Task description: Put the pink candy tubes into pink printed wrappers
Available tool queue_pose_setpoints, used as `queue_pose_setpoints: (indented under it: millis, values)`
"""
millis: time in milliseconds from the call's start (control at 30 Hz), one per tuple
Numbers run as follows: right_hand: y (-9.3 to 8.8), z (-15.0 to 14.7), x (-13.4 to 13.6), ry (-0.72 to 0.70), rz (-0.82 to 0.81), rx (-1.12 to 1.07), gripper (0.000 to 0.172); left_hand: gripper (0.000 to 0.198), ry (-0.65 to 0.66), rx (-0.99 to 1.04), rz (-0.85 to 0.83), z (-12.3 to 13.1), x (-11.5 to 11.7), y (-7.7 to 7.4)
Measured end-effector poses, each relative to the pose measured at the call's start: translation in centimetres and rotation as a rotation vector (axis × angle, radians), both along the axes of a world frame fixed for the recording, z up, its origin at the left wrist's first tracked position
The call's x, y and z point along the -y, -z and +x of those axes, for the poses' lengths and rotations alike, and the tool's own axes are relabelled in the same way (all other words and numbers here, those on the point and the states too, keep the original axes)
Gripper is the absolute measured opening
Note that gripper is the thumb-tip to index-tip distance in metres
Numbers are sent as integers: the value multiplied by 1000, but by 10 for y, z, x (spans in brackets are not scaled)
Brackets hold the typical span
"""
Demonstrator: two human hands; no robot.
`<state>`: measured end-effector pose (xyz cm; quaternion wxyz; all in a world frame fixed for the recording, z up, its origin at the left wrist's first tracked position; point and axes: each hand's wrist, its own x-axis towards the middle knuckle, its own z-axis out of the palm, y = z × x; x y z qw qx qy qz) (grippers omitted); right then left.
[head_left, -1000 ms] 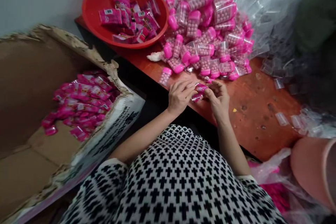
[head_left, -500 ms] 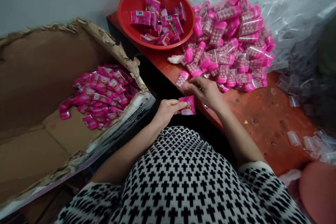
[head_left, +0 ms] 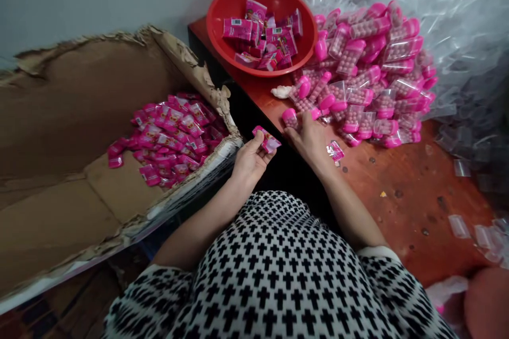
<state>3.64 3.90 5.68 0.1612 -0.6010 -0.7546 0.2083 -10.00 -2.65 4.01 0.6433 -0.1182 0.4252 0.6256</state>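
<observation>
My left hand (head_left: 250,158) pinches a small pink sachet (head_left: 268,140) between thumb and fingers, over the dark gap between carton and table. At the table's edge, my right hand (head_left: 309,139) has its thumb and fingers closed around a pink-capped clear tube of small candy balls (head_left: 290,118); the fingers partly hide it. Just beyond lies a heap of similar candy tubes (head_left: 366,74). Beside my right wrist, a small pink printed label or wrapper (head_left: 335,151) lies flat on the red-brown table (head_left: 389,169).
A torn-edged cardboard carton (head_left: 99,190) at left holds a pile of pink sachets (head_left: 173,137). On the table's far corner sits a red bowl (head_left: 217,13) with more sachets. Clear plastic bags (head_left: 465,26) lie behind the heap; empty clear tubes (head_left: 459,226) are scattered at right.
My right hand has closed on the single tube at the table edge. My left hand has shifted away from it with the sachet, now tilted. The view has swung slightly left.
</observation>
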Motion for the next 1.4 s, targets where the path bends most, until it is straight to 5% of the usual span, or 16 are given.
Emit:
queue_pose_setpoints:
  millis: [133,267,633,833,1033,1267,1400]
  values:
    - [-3,23,36,131,-209,-645,33,9,-41,52,-45,7,-8,-2]
    - [-7,27,71,212,-382,-941,34,9,-42,88,2,19,-13,-3]
    - [3,27,79,269,-473,-1061,36,29,117,-105,179,41,-12,-5]
    - [13,32,79,270,-362,-1047,31,39,242,-119,252,43,-12,-10]
    - [18,33,81,259,-292,-1019,31,39,398,-176,278,47,-10,-10]
    - [19,37,72,230,-521,-1234,30,35,512,-239,308,40,-20,-10]
    - [21,36,73,263,-367,-1118,29,31,556,-325,319,37,-24,-9]
